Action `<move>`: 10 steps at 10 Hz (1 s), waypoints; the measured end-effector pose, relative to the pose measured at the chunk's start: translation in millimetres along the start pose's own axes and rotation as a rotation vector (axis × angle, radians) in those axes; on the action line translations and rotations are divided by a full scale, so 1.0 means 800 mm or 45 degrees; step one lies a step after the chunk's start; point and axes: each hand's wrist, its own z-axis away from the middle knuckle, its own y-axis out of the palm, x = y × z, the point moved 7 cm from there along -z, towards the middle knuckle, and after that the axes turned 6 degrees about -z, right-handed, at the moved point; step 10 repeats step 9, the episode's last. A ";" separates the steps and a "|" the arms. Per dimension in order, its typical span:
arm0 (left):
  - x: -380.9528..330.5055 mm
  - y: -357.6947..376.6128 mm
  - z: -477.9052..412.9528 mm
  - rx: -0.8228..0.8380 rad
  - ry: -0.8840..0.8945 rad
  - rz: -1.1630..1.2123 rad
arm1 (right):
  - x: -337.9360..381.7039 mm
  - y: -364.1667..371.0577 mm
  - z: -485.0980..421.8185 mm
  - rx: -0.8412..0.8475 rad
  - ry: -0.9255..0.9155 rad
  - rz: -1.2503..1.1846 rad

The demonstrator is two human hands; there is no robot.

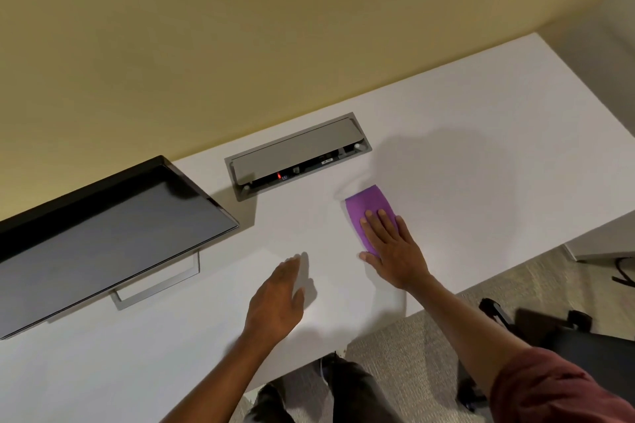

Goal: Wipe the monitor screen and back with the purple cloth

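Right hand (391, 247) lies flat, fingers straight, on the purple cloth (369, 208) on the white surface (481, 148), right of the cable box (297, 154); left hand (278, 299) spread, holding nothing; monitor (103, 237) well apart at left; best to gather the cloth into a firm pinch before lifting, left hand steadying the monitor.

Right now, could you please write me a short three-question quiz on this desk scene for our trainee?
1. True or false: the purple cloth lies on the monitor screen.
2. Which hand rests flat on the cloth? A) left hand B) right hand C) neither
3. What does the left hand hold?
Key: 1 false, it lies on the white desk; 2 B; 3 nothing, its fingers are open over the desk.
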 end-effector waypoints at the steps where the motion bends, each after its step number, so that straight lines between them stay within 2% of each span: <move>1: -0.002 0.000 -0.005 -0.001 -0.011 -0.002 | 0.000 0.001 0.000 0.003 -0.009 -0.004; 6: 0.004 0.009 -0.013 0.017 -0.046 -0.055 | -0.010 0.003 -0.004 -0.013 -0.090 0.066; 8: 0.016 -0.019 0.019 -0.026 -0.098 -0.088 | -0.007 0.011 -0.006 0.191 -0.013 0.052; 10: 0.029 -0.031 0.037 -0.054 -0.104 -0.098 | -0.009 0.006 -0.007 0.203 0.039 0.098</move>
